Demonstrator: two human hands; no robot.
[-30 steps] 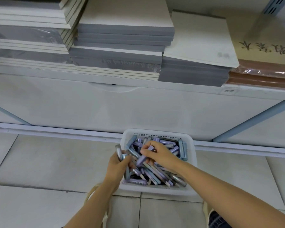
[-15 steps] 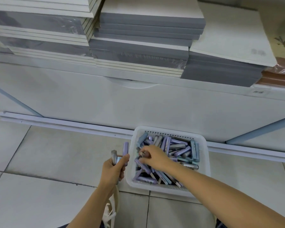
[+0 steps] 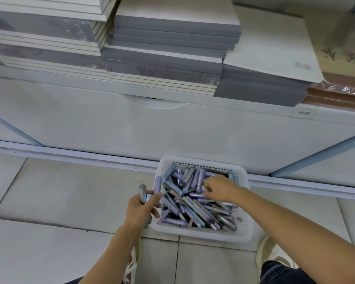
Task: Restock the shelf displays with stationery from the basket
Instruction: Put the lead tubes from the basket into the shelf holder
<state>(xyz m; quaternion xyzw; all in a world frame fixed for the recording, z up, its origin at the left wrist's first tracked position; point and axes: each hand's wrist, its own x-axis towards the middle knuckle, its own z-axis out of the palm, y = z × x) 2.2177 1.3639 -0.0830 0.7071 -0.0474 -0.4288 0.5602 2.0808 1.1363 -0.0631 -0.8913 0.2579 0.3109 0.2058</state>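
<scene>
A white plastic basket (image 3: 242, 235) stands on the tiled floor against the shelf base, filled with several purple, blue and grey pens (image 3: 195, 208). My left hand (image 3: 140, 210) is just left of the basket and grips a few upright pens (image 3: 150, 191). My right hand (image 3: 220, 188) reaches into the basket's far right part, fingers curled down among the pens; whether it pinches one is hidden.
Stacks of grey and white notebooks (image 3: 172, 46) fill the shelf above, with brown-edged pads (image 3: 336, 93) at the right. A white shelf front panel (image 3: 131, 128) and floor rail (image 3: 70, 156) run behind the basket. Grey floor tiles (image 3: 59, 201) spread left.
My right hand has moved from the basket's left middle toward its far right. My left hand has come off the basket's left edge with its pens. The view has shifted closer.
</scene>
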